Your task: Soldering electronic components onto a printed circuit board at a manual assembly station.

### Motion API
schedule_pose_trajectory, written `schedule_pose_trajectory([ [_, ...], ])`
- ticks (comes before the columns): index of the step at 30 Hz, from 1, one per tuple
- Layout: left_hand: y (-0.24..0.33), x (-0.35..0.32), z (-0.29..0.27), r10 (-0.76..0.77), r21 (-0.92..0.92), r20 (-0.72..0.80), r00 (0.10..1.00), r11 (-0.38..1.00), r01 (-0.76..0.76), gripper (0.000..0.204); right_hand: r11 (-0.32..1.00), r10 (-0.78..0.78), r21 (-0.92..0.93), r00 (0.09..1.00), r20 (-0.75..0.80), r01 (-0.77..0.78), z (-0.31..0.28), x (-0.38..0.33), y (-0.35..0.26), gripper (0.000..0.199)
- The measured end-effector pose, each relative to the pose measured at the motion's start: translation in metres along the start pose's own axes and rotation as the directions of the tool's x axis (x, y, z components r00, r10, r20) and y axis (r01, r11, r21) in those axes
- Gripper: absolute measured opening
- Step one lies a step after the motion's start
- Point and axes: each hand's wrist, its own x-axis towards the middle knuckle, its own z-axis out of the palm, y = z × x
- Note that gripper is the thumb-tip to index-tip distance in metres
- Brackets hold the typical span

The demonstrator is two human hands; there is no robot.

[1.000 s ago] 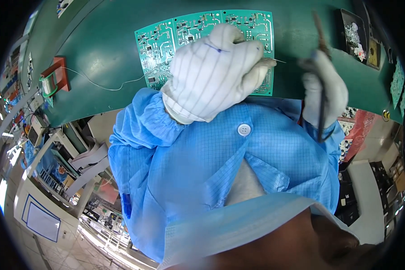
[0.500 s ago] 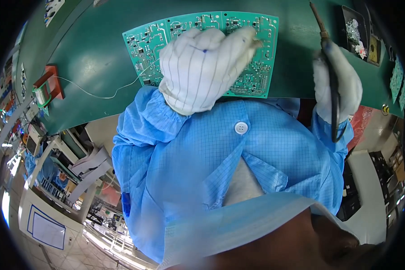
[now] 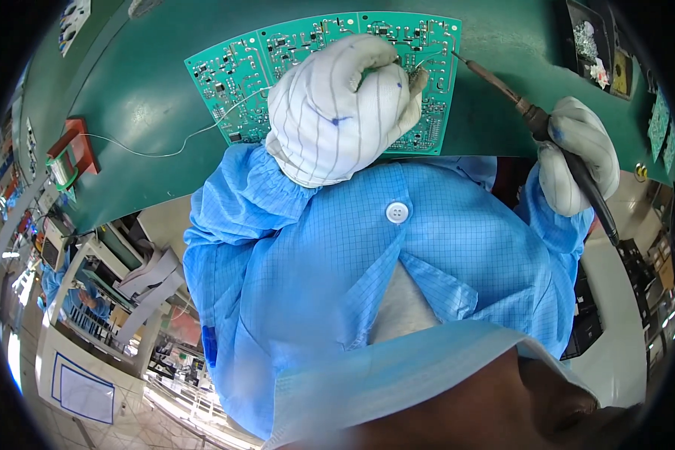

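A green circuit board panel [image 3: 229, 71], dotted with small parts, lies on the green bench mat. My left hand [image 3: 337, 112], in a white striped glove, is over the board's middle with its fingers curled in a pinch. Thin solder wire [image 3: 180, 152] runs from a spool [image 3: 64, 171] on a red stand into that hand; a short end shows past the fingertips. In my gloved right hand [image 3: 581, 157] is a soldering iron [image 3: 529, 114], its tip over the board's upper right edge. Whether the tip touches the board I cannot tell.
At the upper right sits a black tray [image 3: 583, 45] with silvery scraps, beside a small box with a yellowish pad [image 3: 620, 73]. More green boards [image 3: 658, 127] lie at the bench's right end. My blue smock [image 3: 352, 225] is close against the bench's front edge.
The soldering iron has swung from upright to slanting left, bringing its tip to the board. My left fingers have curled in more. The whole view has shifted slightly.
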Motion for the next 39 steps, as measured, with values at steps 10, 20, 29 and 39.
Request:
schedule_pose_trajectory([
  [10, 0.004, -0.006, 0.001, -0.001, 0.008, 0.086, 0.996, 1.000, 0.001, 0.018, 0.999, -0.045, -0.027, 0.998, 0.041, 0.046, 0.001, 0.001, 0.008, 0.029],
  [20, 0.006, -0.009, -0.004, -0.069, -0.047, 0.145, 0.987, 0.996, 0.076, 0.027, 0.992, -0.121, -0.012, 0.990, 0.073, 0.122, 0.001, 0.006, 0.012, 0.028],
  [29, 0.001, -0.009, -0.003, -0.027, -0.070, 0.072, 0.997, 0.997, 0.032, 0.028, 0.986, -0.155, -0.036, 0.974, 0.167, 0.164, -0.001, 0.017, 0.008, 0.028],
  [39, 0.000, -0.010, -0.019, -0.083, -0.149, 0.096, 0.992, 0.984, 0.097, 0.025, 0.975, -0.127, -0.140, 0.952, 0.278, 0.171, -0.009, 0.020, -0.005, 0.031],
])
